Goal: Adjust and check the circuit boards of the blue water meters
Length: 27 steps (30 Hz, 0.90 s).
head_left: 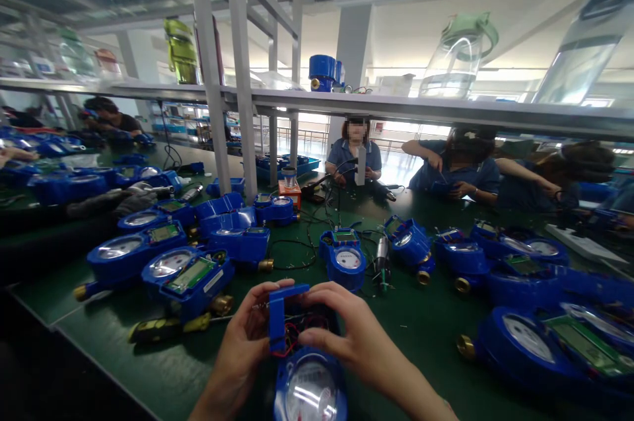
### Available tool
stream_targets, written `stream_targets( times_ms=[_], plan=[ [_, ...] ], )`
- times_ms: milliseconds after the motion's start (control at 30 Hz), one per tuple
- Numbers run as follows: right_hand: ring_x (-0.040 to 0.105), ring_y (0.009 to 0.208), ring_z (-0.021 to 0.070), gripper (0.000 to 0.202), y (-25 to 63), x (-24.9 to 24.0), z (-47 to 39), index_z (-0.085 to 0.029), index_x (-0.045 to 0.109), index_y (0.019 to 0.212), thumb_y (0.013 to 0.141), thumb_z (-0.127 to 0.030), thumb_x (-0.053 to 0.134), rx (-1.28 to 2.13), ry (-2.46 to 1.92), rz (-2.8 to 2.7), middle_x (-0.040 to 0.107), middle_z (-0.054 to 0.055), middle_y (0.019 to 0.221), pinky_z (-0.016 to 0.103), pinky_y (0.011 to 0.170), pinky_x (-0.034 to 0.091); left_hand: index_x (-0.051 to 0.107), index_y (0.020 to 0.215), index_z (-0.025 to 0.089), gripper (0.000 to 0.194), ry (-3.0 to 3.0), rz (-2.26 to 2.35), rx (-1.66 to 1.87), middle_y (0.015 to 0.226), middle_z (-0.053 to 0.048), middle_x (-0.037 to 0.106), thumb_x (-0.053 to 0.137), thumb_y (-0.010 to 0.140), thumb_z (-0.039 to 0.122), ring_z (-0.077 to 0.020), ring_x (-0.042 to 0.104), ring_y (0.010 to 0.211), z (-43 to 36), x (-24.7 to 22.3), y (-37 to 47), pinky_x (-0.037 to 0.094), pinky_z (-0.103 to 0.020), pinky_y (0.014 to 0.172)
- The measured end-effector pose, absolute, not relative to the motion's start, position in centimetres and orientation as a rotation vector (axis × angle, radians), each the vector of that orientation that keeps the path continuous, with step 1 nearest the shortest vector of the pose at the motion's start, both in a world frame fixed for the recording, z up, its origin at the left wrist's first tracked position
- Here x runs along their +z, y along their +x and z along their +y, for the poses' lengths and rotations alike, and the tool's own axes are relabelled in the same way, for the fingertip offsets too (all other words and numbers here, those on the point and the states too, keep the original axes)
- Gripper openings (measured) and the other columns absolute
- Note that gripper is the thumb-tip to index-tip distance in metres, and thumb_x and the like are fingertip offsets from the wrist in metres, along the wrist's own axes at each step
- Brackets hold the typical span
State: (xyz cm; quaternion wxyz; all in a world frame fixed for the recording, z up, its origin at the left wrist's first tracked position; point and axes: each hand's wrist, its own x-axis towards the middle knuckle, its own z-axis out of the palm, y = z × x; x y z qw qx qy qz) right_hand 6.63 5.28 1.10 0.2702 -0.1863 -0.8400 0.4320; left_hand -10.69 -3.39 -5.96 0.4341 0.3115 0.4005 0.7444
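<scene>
Close in front of me is a blue water meter (312, 389) with a round clear dial window. Its compartment beyond the dial is uncovered, and thin red and dark wires (293, 336) show inside. My left hand (244, 335) grips an L-shaped blue plastic cover (277, 318), which stands tilted up at the compartment's left side. Curled over the far right of the compartment is my right hand (354, 325), closed on the meter's housing with its thumb by the wires. The fingers partly hide the inside. A yellow-and-black screwdriver (168, 330) lies left of my left hand.
Several blue meters (188, 275) crowd the left, and more (525, 342) the right. A silver electric screwdriver (381, 259) and cables lie ahead. Metal posts (240, 71) carry a shelf (396, 107) with bottles. Across the green bench, co-workers (354, 153) sit; a dark sleeve (59, 229) reaches in from the left.
</scene>
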Motion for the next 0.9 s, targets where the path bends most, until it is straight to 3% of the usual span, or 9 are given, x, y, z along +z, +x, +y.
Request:
stream_targets(
  times_ms=[67, 133, 333, 467, 667, 900],
  plan=[
    [0.055, 0.122, 0.0246, 0.052, 6.4, 0.6, 4.9, -0.023, 0.067, 0.120, 0.073, -0.038, 0.084, 1.186, -0.435, -2.339, 0.060, 0.006, 0.132, 0.034, 0.105, 0.042, 0.060, 0.115, 0.027, 0.070, 0.811, 0.983, 1.840, 0.136, -0.007, 0.061, 0.090, 0.053, 0.012, -0.0303, 0.059, 0.121, -3.3, -6.5, -11.0, 0.057, -0.032, 0.093],
    [0.051, 0.126, 0.0271, 0.061, 6.0, 0.1, 4.6, -0.024, 0.066, 0.125, 0.070, -0.039, 0.087, 1.143, -0.467, -2.403, 0.058, 0.007, 0.137, 0.036, 0.109, 0.039, 0.058, 0.119, 0.028, 0.070, 0.844, 0.973, 1.834, 0.138, -0.007, 0.059, 0.088, 0.058, 0.014, -0.0295, 0.058, 0.124, -3.2, -6.9, -11.3, 0.056, -0.031, 0.096],
    [0.066, 0.096, 0.0206, 0.019, 5.1, -0.6, 4.4, -0.019, 0.075, 0.106, 0.087, -0.020, 0.072, 1.022, -0.550, -2.435, 0.074, 0.006, 0.105, 0.029, 0.086, 0.048, 0.056, 0.123, 0.027, 0.073, 0.898, 1.032, 1.800, 0.130, -0.006, 0.063, 0.089, 0.059, 0.017, -0.0263, 0.060, 0.121, -3.4, -7.2, -11.6, 0.055, -0.026, 0.094],
    [0.068, 0.085, 0.0190, 0.012, 5.7, -0.3, 5.2, -0.020, 0.079, 0.097, 0.086, -0.020, 0.073, 0.954, -0.556, -2.429, 0.077, 0.003, 0.092, 0.028, 0.078, 0.047, 0.056, 0.121, 0.027, 0.078, 0.854, 1.081, 1.793, 0.120, -0.006, 0.069, 0.091, 0.053, 0.014, -0.0248, 0.063, 0.115, -3.4, -7.1, -11.5, 0.056, -0.023, 0.087],
    [0.068, 0.078, 0.0194, 0.007, 6.9, 1.0, 6.8, -0.020, 0.081, 0.083, 0.077, -0.018, 0.080, 0.983, -0.704, -2.397, 0.078, 0.003, 0.081, 0.028, 0.072, 0.048, 0.056, 0.122, 0.024, 0.079, 0.805, 1.109, 1.811, 0.115, -0.007, 0.070, 0.091, 0.053, 0.014, -0.0238, 0.066, 0.108, -3.1, -7.6, -11.7, 0.056, -0.025, 0.088],
    [0.072, 0.081, 0.0204, 0.004, 8.1, 2.3, 7.9, -0.020, 0.081, 0.080, 0.078, -0.022, 0.079, 1.195, -0.815, -2.332, 0.078, 0.002, 0.082, 0.029, 0.077, 0.051, 0.057, 0.123, 0.024, 0.073, 0.803, 1.107, 1.844, 0.117, -0.005, 0.068, 0.089, 0.058, 0.014, -0.0212, 0.065, 0.110, -3.1, -7.0, -11.3, 0.055, -0.023, 0.090]
  ],
)
